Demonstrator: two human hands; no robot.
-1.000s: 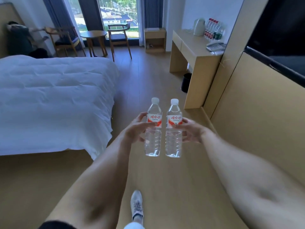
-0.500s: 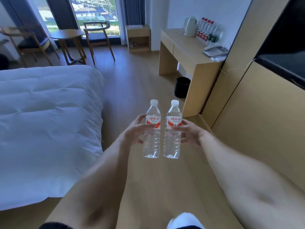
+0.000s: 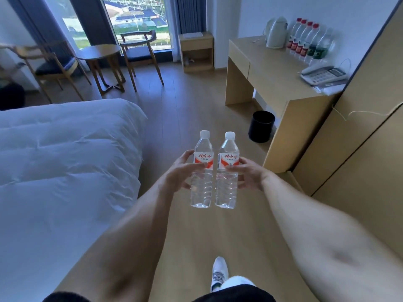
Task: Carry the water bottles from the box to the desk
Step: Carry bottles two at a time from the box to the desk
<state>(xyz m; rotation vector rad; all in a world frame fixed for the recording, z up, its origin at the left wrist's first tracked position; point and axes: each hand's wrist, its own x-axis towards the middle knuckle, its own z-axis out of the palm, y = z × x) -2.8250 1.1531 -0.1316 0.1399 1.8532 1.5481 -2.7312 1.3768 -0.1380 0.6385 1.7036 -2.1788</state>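
Out in front of the person, two clear water bottles are held upright and side by side over the wooden floor [image 3: 185, 105], almost touching each other. The left hand [image 3: 182, 171] grips the left bottle [image 3: 202, 171] from its outer side: the thumb lies across the front at the lower edge of the red and white label, while the other fingers [image 3: 185, 154] curl round the far side, one tip showing at the label's upper left. The right hand [image 3: 248, 173] grips the right bottle [image 3: 226, 171] in the mirror way, thumb laid across the front just under the label, remaining fingers wrapped behind and showing at the label's right edge and lower down the ribbed body. Both white caps stand clear above the hands, and the lower halves of the bottles hang free below them. The desk surface [image 3: 274, 68] lies well ahead and to the right, against the wall; on it stand a pale kettle [image 3: 275, 32], a row of bottles [image 3: 305, 40] with red and green labels, and a telephone [image 3: 322, 75]. A black bin [image 3: 261, 126] sits on the floor beside the desk's end panel. The bed [image 3: 65, 160] with white bedding fills the left side, and one white shoe [image 3: 220, 272] shows at the bottom.
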